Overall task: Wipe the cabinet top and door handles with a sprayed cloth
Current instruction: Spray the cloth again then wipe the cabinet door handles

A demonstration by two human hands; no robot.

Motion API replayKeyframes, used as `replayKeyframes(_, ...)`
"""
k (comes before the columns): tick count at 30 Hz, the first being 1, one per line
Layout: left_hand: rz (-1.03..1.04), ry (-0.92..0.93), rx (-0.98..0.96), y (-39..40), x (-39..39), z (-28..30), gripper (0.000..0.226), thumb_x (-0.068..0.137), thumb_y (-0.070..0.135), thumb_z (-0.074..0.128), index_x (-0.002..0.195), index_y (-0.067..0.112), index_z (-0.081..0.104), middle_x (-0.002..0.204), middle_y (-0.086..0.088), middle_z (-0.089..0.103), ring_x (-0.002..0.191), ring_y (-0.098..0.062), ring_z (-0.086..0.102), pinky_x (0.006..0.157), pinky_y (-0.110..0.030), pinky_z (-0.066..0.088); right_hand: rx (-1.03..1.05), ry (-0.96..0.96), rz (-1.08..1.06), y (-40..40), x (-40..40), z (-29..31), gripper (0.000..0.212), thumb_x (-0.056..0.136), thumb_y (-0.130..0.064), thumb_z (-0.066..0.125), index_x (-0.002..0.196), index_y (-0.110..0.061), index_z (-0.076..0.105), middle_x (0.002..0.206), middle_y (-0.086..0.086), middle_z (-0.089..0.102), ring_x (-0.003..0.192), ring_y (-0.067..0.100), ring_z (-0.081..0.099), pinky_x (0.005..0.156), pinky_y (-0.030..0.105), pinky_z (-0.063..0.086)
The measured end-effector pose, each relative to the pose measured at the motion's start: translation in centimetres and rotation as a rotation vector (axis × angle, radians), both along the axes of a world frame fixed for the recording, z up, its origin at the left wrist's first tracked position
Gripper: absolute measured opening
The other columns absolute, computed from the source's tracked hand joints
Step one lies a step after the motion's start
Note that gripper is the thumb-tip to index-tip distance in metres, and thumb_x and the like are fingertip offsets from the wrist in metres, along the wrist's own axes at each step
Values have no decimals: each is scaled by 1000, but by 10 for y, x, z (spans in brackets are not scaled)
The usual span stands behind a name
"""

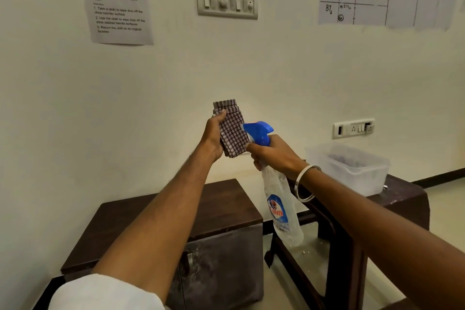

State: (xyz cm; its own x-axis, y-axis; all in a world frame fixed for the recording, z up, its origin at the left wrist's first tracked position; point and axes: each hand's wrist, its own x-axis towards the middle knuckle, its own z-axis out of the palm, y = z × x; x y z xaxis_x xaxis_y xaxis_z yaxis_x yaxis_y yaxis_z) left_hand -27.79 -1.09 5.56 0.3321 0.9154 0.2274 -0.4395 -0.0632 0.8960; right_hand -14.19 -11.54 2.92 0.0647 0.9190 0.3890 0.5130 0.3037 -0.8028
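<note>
A dark wooden cabinet (221, 211) is set against the wall, its metal door handle (190, 260) seen on the dusty front, with a dark table (402, 199) just beside it bearing a clear plastic tub (352, 171). Above the cabinet, a clear spray bottle (281, 199) is gripped at the neck by the right hand (273, 153), its blue nozzle (258, 132) turned toward a folded checked cloth (232, 131). The cloth is held upright, pinched under the thumb of the left hand (214, 137).

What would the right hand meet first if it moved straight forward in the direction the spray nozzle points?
Most likely the folded checked cloth held up by the left hand. The right hand grips the spray bottle, whose blue nozzle points at the cloth from close by; their exact depth is unclear.
</note>
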Motion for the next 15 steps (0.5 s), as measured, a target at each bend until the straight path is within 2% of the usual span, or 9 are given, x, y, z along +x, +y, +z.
replayKeyframes(2,3,7,1,-1,1,-2,29,97,37,44,100,16,64,93,-8,70,85,-25,67,70,-39,55,-30,-29,17,-1,-3,-4,18,90,-31,59,83,-14,58,61,1,59,50,8,58,56,22,49)
replayKeyframes(5,10,13,8,-1,2,-3,30,97,38,44,102,16,63,97,-9,70,88,-26,66,71,-39,55,-27,-48,14,-2,-3,-9,19,90,-32,60,81,-15,57,60,1,60,50,8,58,56,22,49)
replayKeyframes(10,9,1,11,-1,2,-5,29,97,37,44,99,16,64,93,-8,71,87,-26,67,71,-39,55,-11,15,-15,-4,8,-9,20,91,-27,59,81,-11,56,60,2,58,50,10,56,57,23,49)
replayKeyframes(15,8,0,8,1,2,-6,28,97,37,44,100,15,63,99,-10,69,92,-28,66,76,-41,54,-48,-17,-86,-6,15,-13,21,91,-29,60,77,-14,56,57,-1,58,41,3,55,47,14,45)
